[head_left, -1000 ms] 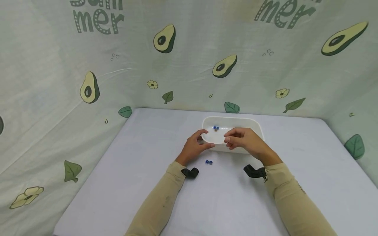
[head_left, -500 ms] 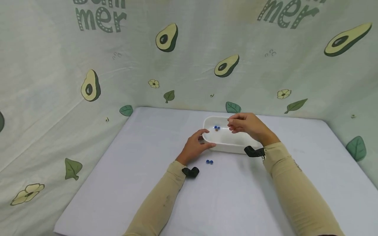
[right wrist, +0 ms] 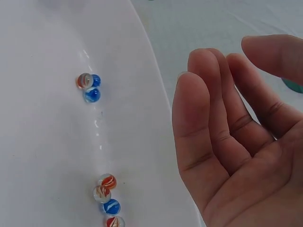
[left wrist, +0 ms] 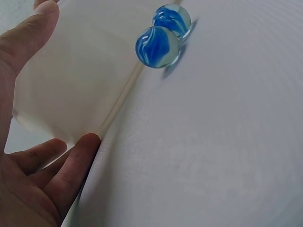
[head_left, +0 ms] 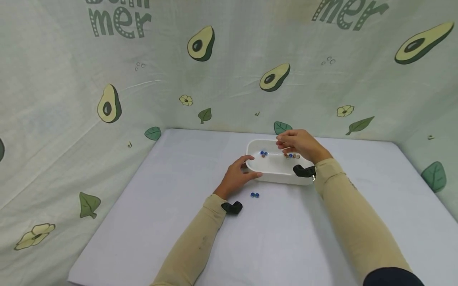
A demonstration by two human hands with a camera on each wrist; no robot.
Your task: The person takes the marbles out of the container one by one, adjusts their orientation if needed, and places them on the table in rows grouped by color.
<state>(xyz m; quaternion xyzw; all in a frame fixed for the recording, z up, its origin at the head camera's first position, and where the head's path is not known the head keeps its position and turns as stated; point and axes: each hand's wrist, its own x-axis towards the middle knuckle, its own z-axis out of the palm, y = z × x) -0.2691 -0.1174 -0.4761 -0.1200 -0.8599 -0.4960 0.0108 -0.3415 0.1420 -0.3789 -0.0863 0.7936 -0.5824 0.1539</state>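
A white tray (head_left: 275,175) stands toward the back of the table. My left hand (head_left: 236,177) holds its left end, with the fingers at the rim and the thumb at the front wall. Inside lie glass marbles: a small cluster of blue and orange marbles (right wrist: 90,87) toward the left, and a row of several orange-white and blue marbles (head_left: 291,155) on the right. Over the tray's far rim hovers my right hand (head_left: 302,145), fingers loosely bent, thumb apart, nothing held. Two blue-swirled marbles (left wrist: 158,46) touch each other on the table in front of the tray.
A white cloth (head_left: 171,178) covers the table. Behind it hangs a pale curtain (head_left: 229,79) printed with avocados and leaves. Black wrist mounts (head_left: 231,208) sit on both sleeves. A dark rounded shape (head_left: 391,276) shows at the lower right edge.
My right hand has moved away from me, from the tray's front side to its far rim, uncovering the row of marbles on the right. The left hand stays on the tray.
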